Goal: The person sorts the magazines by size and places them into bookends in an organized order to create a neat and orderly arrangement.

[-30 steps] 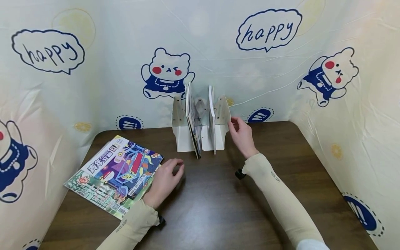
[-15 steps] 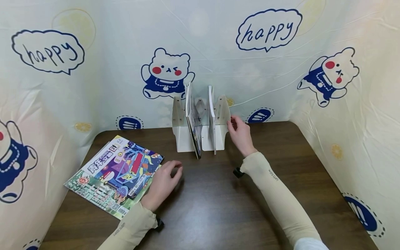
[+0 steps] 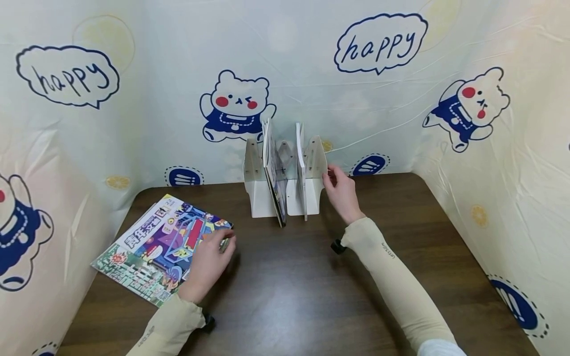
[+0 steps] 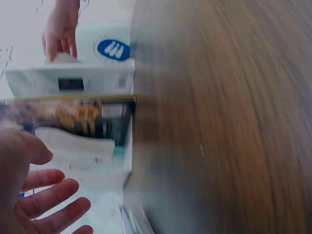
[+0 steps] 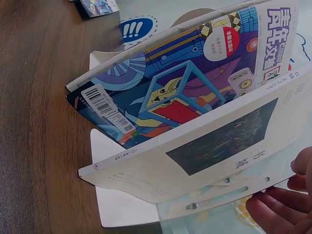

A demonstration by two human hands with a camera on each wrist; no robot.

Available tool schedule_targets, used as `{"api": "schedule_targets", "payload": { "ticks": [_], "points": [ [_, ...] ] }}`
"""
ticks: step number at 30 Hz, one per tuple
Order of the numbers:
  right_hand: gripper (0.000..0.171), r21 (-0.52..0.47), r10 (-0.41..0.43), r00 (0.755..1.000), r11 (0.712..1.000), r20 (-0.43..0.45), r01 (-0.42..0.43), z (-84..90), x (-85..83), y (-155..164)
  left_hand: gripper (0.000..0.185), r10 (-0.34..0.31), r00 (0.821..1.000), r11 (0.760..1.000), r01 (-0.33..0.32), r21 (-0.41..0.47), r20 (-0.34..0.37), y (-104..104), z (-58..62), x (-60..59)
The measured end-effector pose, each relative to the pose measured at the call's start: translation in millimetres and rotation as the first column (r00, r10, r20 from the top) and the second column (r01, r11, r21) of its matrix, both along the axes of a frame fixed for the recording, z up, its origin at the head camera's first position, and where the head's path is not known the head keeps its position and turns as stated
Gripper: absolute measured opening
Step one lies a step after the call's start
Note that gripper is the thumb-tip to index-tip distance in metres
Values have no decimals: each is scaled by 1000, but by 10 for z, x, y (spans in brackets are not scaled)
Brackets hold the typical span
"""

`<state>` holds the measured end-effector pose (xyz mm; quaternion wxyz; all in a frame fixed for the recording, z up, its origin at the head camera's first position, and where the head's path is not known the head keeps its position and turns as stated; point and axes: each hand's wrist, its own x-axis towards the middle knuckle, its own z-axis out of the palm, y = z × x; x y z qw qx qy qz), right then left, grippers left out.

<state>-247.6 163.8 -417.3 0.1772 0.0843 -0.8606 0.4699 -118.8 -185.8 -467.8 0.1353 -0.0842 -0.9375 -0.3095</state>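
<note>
White rack [image 3: 317, 163], edge within right grip [image 3: 343, 194]

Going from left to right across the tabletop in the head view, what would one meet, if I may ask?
Flat-lying magazines, the rack's left side panel, the left upright book or books, the upright white book, the rack's right side panel, the right hand.

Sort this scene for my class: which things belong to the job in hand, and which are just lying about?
Likely the job:
white book rack, its end panel held by the right hand
white-covered book and illustrated magazine standing in it
flat magazines, near the left hand

Just surroundings:
bear-print backdrop
wood-grain table
beige sleeves
</note>
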Motion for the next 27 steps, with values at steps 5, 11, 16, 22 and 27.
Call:
{"api": "schedule_targets", "payload": {
  "ticks": [5, 11, 16, 22, 27],
  "points": [
    [31, 0, 4, 1000, 1000, -11, -4, -14, 0, 4, 27, 82, 997, 996, -82, -38, 0, -312, 14, 21],
    [32, 5, 6, 1000, 1000, -10, -6, -16, -9, 7, 33, 166, 986, 980, -168, -104, -30, -690, 67, 53],
    [32, 4, 6, 1000, 1000, -11, -6, -5, -16, 4, 53, 253, 965, 958, -240, -159, 67, -978, 126, 71],
    [31, -5, 1, 1000, 1000, -4, -1, 0, -7, 3, 98, 360, 896, 919, -292, -265, 260, -1313, 73, 66],
    [31, -10, 7, 1000, 1000, -6, -8, -5, -4, 10, 109, 445, 848, 887, -374, -270, 288, -1505, -35, 90]
  ]
}}
